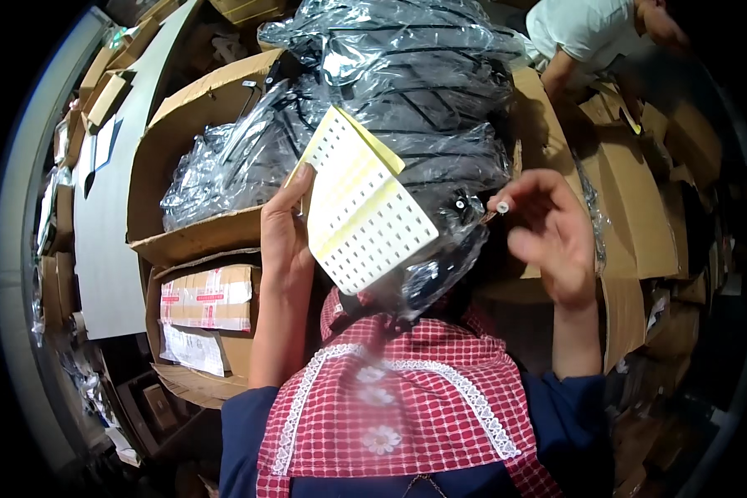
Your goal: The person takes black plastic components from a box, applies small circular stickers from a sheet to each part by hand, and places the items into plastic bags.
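My left hand (pixel 285 232) grips a sheet of stickers (pixel 365 220) by its left edge. The sheet is white and yellow, with rows of small dark marks, and is tilted and folded over at the top. To the right, my right hand (pixel 560 236) has curled fingers, with a small round white sticker (pixel 503 207) at the fingertips. Between the hands, just past the sheet, a black part in a clear plastic bag (pixel 440 266) lies close to my body. A small white dot (pixel 461 203) shows near its top.
Plastic-wrapped black parts (pixel 398 75) are piled high in front. An open carton (pixel 195 104) with more bagged parts stands at left, above a taped box (pixel 206 297). Open cartons (pixel 618 191) are at right, where another person (pixel 585 29) bends over. A grey table (pixel 112 241) runs along the left.
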A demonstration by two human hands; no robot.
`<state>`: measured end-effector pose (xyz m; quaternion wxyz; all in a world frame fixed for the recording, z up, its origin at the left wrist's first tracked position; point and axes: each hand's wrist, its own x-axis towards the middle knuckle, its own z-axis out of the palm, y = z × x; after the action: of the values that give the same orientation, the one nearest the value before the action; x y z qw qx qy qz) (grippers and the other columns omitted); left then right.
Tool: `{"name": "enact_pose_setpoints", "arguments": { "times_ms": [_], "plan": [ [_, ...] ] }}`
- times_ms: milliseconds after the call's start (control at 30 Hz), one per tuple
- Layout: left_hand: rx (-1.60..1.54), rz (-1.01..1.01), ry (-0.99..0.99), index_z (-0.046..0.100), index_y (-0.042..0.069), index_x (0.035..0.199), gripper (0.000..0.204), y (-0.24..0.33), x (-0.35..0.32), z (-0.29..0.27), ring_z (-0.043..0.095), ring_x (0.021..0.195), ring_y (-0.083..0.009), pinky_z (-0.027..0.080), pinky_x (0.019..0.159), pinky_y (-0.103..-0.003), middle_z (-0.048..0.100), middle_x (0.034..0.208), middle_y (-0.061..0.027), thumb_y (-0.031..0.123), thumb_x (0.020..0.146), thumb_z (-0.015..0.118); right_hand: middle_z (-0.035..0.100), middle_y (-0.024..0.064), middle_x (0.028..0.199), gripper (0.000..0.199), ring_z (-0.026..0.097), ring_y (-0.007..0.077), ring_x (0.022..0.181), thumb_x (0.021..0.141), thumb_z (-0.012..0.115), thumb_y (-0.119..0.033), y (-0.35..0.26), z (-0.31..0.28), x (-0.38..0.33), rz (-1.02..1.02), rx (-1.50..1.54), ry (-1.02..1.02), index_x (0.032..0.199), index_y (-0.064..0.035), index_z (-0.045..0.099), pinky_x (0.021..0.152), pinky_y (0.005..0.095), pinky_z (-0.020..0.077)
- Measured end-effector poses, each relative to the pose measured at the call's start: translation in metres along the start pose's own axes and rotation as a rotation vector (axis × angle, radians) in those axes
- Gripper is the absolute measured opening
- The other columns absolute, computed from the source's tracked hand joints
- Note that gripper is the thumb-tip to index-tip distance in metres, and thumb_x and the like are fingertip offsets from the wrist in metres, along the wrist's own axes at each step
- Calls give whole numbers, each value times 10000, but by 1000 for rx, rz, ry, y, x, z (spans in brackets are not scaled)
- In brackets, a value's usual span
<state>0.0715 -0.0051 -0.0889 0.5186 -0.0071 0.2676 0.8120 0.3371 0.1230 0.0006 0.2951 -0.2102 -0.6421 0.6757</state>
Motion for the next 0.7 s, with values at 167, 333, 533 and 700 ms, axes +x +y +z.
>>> {"name": "enact_pose_setpoints", "arguments": {
  "times_ms": [167, 333, 533, 700],
  "plan": [
    [-130, -97, -79, 531, -78, 1260, 349, 3, -6, 11, 666, 1070, -299, 561, 931, -441, 639, 1203, -207, 109, 968, 573, 480, 110, 1318, 627, 477, 219, 1247, 747, 591, 24, 11, 17, -3, -124, -73, -128, 1344, -6, 402, 1122, 377, 301],
    [-87, -5, -28, 530, -66, 1280, 367, 3, -6, 11, 647, 1110, -285, 538, 974, -431, 632, 1223, -203, 121, 969, 583, 462, 113, 1330, 635, 510, 208, 1201, 749, 598, 100, 23, 24, 16, -314, -170, -5, 1346, 0, 406, 1073, 354, 363],
    [-165, 1, -27, 555, -72, 1240, 338, 4, -5, 11, 650, 1097, -301, 551, 955, -431, 634, 1208, -206, 129, 970, 584, 601, 100, 929, 528, 581, 140, 901, 789, 600, 78, -10, 32, -18, -224, -59, -18, 1278, 14, 414, 856, 282, 448],
    [-38, 52, 45, 570, -74, 1214, 315, 1, -12, 29, 659, 1060, -260, 545, 957, -391, 650, 1153, -177, 107, 957, 592, 615, 103, 875, 503, 609, 131, 835, 812, 601, 100, -28, 42, -44, 8, -231, -223, 1261, 36, 384, 770, 260, 483]
  ]
}}
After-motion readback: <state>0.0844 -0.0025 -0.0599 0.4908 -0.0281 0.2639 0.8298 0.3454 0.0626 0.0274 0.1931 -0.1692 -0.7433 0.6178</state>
